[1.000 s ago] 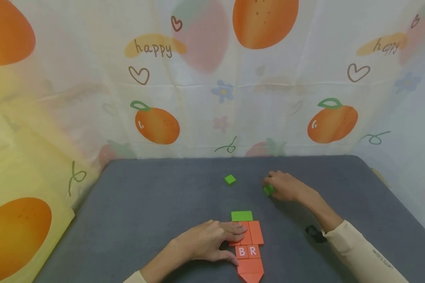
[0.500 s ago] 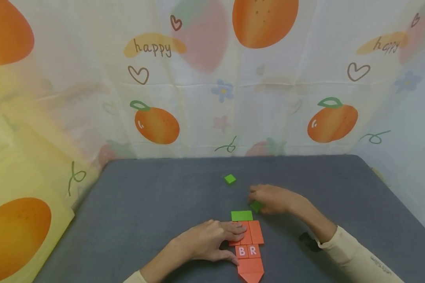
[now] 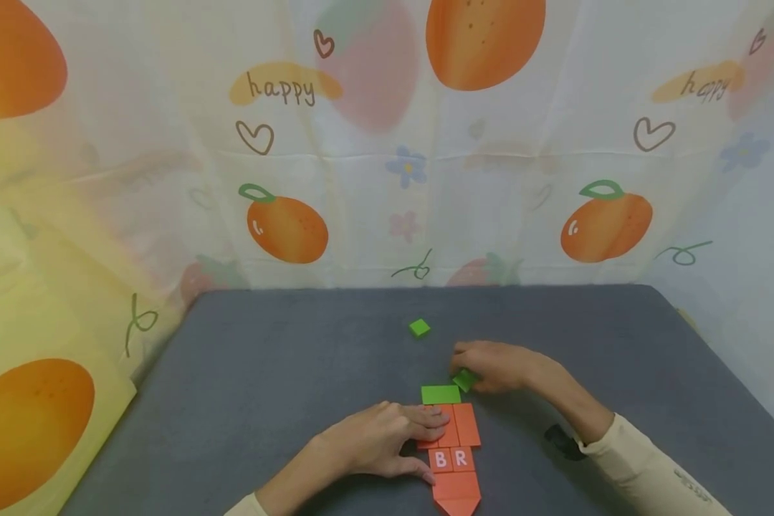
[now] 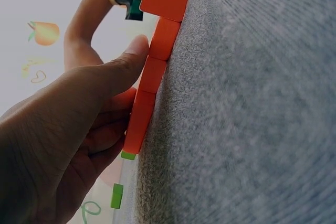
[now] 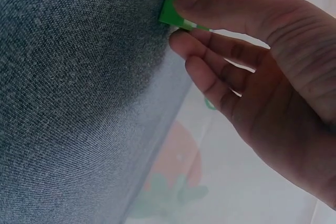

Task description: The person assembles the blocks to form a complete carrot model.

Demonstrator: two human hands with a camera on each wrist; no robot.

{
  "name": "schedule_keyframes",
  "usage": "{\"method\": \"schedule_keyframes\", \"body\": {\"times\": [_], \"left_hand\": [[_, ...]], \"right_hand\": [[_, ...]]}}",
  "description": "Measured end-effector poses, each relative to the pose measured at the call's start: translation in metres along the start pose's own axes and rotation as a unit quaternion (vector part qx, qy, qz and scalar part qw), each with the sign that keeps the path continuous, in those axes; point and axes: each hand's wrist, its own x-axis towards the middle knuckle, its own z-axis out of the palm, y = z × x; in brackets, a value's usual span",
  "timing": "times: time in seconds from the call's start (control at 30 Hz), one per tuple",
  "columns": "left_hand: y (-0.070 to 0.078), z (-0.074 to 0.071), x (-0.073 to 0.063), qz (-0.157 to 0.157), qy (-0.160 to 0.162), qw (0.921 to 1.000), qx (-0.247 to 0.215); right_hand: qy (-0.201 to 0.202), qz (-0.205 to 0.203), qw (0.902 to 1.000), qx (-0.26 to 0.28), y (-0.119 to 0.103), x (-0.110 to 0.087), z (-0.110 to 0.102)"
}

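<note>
My left hand rests with its fingers extended over the orange blocks, thumb against their left edge. These blocks lie flat in a carrot-like shape, with the letters B and R in the middle and a pointed block nearest me. A green rectangular block tops the shape. Just off its far right corner, my right hand pinches a small green block between thumb and fingers; the right wrist view shows this green block close to the cloth.
Farther back on the grey cloth-covered table lies another small green block, turned cornerwise. A fruit-printed curtain hangs along the table's back edge. A black strap device sits at the right wrist.
My right hand has carried the small green block leftward and nearer, up to the green rectangular block's corner. The left hand has stayed in place.
</note>
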Motion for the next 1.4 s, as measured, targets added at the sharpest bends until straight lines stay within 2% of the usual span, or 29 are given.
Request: {"method": "schedule_keyframes", "body": {"times": [1.0,1.4], "left_hand": [[-0.0021,0.0030,-0.0014,-0.004,0.001,1.0000,0.000],[-0.0021,0.0016,-0.0013,-0.006,-0.003,1.0000,0.001]], "right_hand": [[0.007,0.016,0.9998,-0.006,-0.0016,0.0038,0.0020],[0.018,0.008,0.9997,-0.014,-0.0010,0.0018,0.0013]]}}
